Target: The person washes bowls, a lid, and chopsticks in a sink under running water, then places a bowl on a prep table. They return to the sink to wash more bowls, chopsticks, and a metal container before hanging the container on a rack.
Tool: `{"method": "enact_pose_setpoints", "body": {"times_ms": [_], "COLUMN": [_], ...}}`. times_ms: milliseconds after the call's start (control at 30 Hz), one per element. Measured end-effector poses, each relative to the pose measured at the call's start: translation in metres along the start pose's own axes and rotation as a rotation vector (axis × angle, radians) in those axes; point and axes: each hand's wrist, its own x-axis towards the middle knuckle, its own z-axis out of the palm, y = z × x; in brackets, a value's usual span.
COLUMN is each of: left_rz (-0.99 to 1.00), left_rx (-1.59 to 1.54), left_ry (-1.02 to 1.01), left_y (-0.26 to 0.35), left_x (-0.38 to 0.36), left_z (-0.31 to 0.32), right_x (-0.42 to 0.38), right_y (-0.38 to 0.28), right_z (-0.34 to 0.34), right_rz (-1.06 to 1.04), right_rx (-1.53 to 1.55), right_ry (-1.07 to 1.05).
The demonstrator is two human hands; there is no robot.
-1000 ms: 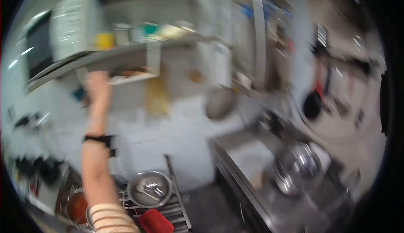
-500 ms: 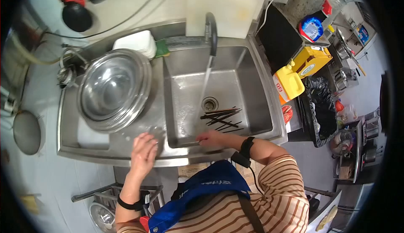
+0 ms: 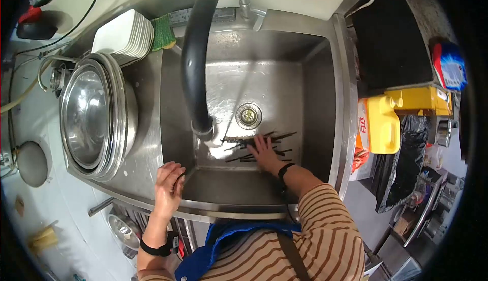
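Observation:
In the head view, dark chopsticks (image 3: 284, 135) lie loosely across one another on the bottom of the steel sink (image 3: 284, 88), on the near side of the drain. My right hand (image 3: 265, 155) reaches down onto them, fingers spread and touching the pile. My left hand (image 3: 169, 185) is at the sink's near left edge with its fingers curled. A thin dark stick-like thing (image 3: 179, 179) shows between those fingers, mostly hidden by them. The black faucet hose (image 3: 197, 62) arches over the left part of the sink, its end above the sink floor.
Nested steel bowls (image 3: 122, 123) stand on the left drainboard. Behind them are stacked white containers (image 3: 119, 34) and a green scouring pad (image 3: 162, 33). A yellow jug (image 3: 382, 123) and a black-bagged bin (image 3: 401, 164) stand right of the sink.
My right hand has moved from the near rim down onto the chopsticks. My left hand's fingers have curled in around a thin dark thing. The view has shifted closer over the sink.

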Motion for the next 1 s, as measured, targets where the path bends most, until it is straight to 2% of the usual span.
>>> {"method": "enact_pose_setpoints", "body": {"times_ms": [33, 133, 167, 267, 367, 467, 567, 667, 700, 800, 867, 900, 933, 1000], "left_rz": [-0.017, -0.019, -0.033, -0.046, -0.067, -0.094, -0.048, -0.167, -0.210, -0.145, -0.261, -0.278, -0.418, -0.478], "left_rx": [-0.003, 0.000, -0.014, -0.075, -0.172, -0.248, -0.303, -0.389, -0.405, -0.295, -0.384, -0.325, -0.361, -0.614], "left_ry": [-0.003, -0.028, -0.043, -0.065, -0.054, -0.047, -0.020, 0.031, 0.079, 0.211, 0.168, 0.108, -0.006, -0.027], "left_y": [0.001, 0.009, 0.009, 0.002, -0.009, -0.016, -0.027, -0.043, -0.049, -0.076, -0.089, -0.075, -0.072, -0.059], "left_x": [0.003, 0.015, 0.015, 0.023, 0.029, 0.032, 0.039, 0.047, 0.052, 0.071, 0.078, 0.077, 0.078, 0.078], "left_z": [0.002, 0.010, 0.014, 0.024, 0.034, 0.039, 0.039, 0.037, 0.039, 0.055, 0.073, 0.069, 0.076, 0.085], "right_x": [0.003, 0.036, 0.046, 0.056, 0.064, 0.056, 0.048, 0.053, 0.055, 0.048, 0.041, 0.043, 0.044, 0.046], "right_y": [-0.003, 0.006, 0.008, 0.016, 0.013, 0.002, 0.012, 0.003, -0.004, -0.037, -0.052, -0.056, -0.058, -0.063], "right_z": [0.016, 0.021, 0.040, 0.028, 0.017, 0.017, 0.034, -0.007, -0.032, -0.108, -0.137, -0.141, -0.145, -0.155], "right_rz": [-0.083, -0.095, -0.011, 0.079, 0.280, 0.294, 0.143, 0.026, 0.025, 0.032, 0.051, 0.062, 0.100, 0.182], "right_rx": [-0.059, 0.163, 0.092, 0.123, 0.303, 0.134, 0.169, 0.550, 0.554, 0.578, 0.620, 0.630, 0.620, 0.605], "right_ry": [0.181, 0.079, 0.091, -0.175, -0.360, -0.120, 0.091, -0.087, -0.072, 0.018, 0.132, 0.178, 0.210, 0.273]}}
